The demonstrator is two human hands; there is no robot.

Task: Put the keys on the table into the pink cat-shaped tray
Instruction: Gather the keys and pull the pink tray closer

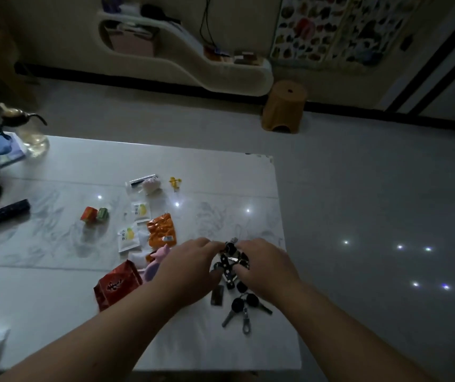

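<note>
The keys (233, 274) lie as a dark bunch on the white table (55, 285), near its right edge and towards the near side; several black-headed keys and a metal clip trail out of the bunch towards the viewer. The left hand (190, 268) and the right hand (264, 266) both rest over the far part of the bunch, palms down, fingertips curled in and touching the keys from either side. Whether either hand has actually closed on a key cannot be determined, as the fingertips are partly hidden and the scene is dim. The pink cat-shaped tray (156, 261) sits just left of the left hand, partly covered by it, with only its ear and one side visible. A red snack packet (116, 285) lies beside the tray on its near side. An orange packet (162, 229) lies just beyond the tray, with two small white sachets (128, 237) to its left. Further left are two small wrapped sweets (94, 214) and a dark remote (8, 211). A brown stool (284, 110) stands on the floor beyond the table.
</note>
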